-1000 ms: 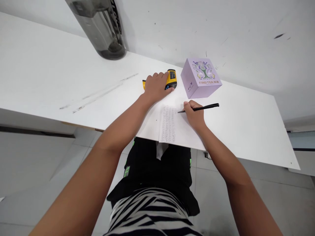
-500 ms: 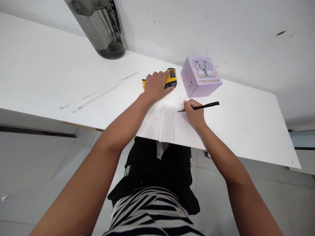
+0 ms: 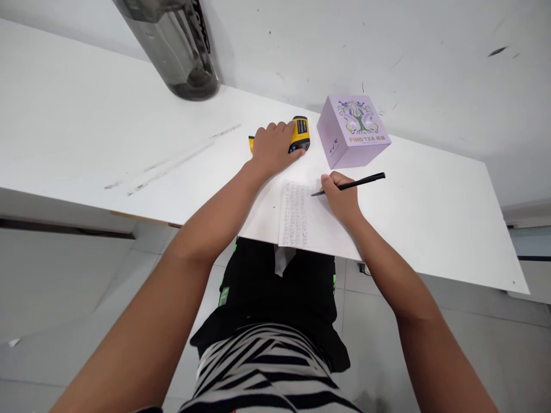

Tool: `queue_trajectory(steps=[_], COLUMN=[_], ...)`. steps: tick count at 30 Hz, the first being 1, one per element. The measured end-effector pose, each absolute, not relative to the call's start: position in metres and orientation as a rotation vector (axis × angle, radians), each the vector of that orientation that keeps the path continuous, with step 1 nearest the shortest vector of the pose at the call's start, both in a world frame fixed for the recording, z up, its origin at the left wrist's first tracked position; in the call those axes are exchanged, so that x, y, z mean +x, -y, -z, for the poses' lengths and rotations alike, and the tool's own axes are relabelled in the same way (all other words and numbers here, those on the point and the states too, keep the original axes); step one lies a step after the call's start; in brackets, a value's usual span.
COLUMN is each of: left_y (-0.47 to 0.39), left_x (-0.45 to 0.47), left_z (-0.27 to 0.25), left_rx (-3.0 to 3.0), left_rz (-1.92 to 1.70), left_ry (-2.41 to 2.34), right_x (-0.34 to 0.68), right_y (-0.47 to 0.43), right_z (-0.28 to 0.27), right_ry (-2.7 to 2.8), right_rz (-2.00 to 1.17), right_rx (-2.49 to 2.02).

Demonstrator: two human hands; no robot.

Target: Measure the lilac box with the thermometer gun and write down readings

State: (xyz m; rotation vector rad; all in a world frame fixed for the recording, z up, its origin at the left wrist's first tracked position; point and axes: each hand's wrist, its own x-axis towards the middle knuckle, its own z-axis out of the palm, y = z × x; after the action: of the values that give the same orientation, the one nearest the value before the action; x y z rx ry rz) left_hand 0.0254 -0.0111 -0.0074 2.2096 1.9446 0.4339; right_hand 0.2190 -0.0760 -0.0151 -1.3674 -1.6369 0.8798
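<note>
A black pen (image 3: pixel 364 181) slants over an open notebook (image 3: pixel 329 232), its rear end toward 3 o'clock from its tip, tilted a little upward. The tip meets or nearly meets the paper near the top of the right-hand page; real contact is too small to tell. Just toward 8 o'clock from the tip lie dense columns of handwriting (image 3: pixel 295 215); the page toward 4 and 5 o'clock looks blank where it shows.

The right hand (image 3: pixel 343 198), at 3 o'clock from the tip, pinches the pen between thumb and bent fingers, the other fingers folded beneath. The left hand (image 3: pixel 273 146), toward 11 o'clock, wraps over a yellow-and-black tool (image 3: pixel 302 132), knuckles bent on its far side and thumb stretched along its near side; its fingertips are hidden.

Over the last second the view slips slightly, so everything sits a touch higher, and the pen's rear end seems a little more raised. The tip stays by the same spot and the left hand keeps its place. That suggests a small stroke or a pause, with hardly any visible gain in the writing.

Farther out, a lilac tea box (image 3: pixel 355 129) stands toward 1 o'clock, apart from the right hand. A dark translucent bottle (image 3: pixel 185 63) stands toward 10 o'clock by the wall (image 3: pixel 413 51), on the same white table (image 3: pixel 434 218).
</note>
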Motion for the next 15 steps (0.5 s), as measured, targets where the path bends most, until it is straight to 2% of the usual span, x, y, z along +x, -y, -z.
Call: queue_trajectory(steps=[15], left_y=[0.009], left_x=[0.0244], left_z=[0.0115], left_rx=[2.21], left_rz=[-0.431], left_ry=[-1.947], right_x=[0.2198], right_y=[0.0744], right_z=[0.0171], right_ry=[1.602], right_rz=[-0.884], right_rx=[-1.355])
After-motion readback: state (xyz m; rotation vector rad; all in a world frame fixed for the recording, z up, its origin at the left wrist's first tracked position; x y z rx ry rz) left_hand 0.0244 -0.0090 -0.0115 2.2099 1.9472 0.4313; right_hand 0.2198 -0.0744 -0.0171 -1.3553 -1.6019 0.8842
